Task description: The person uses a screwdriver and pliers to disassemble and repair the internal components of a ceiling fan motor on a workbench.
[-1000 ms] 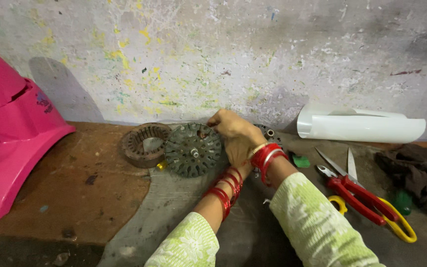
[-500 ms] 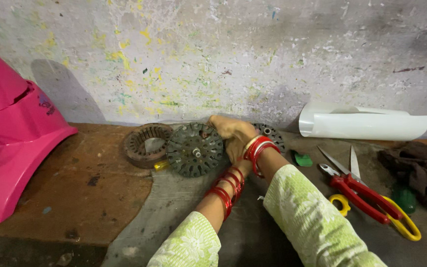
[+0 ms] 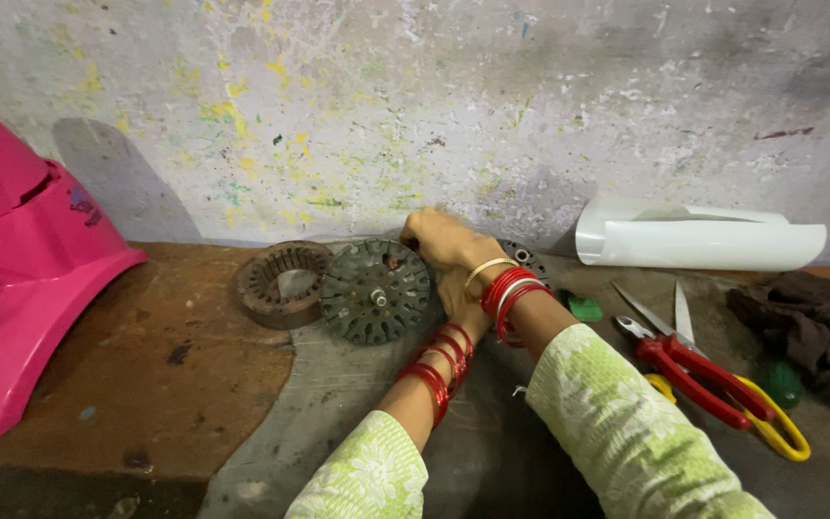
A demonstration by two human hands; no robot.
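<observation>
Slotted metal disc (image 3: 375, 292), dark and toothed, stands near the wall on the worktop (image 3: 146, 384), touching a rusty ring-shaped core (image 3: 282, 283). The right hand (image 3: 444, 240) grips its upper edge; the left hand (image 3: 455, 300) sits mostly hidden behind, its grasp unclear. No winding shows in the slots; red-and-yellow scissors (image 3: 713, 380) and rolled white sheet (image 3: 698, 240) lie unused.

workshop: paint-spattered wall (image 3: 415, 106), scissors (image 3: 713, 380), metal parts.
</observation>
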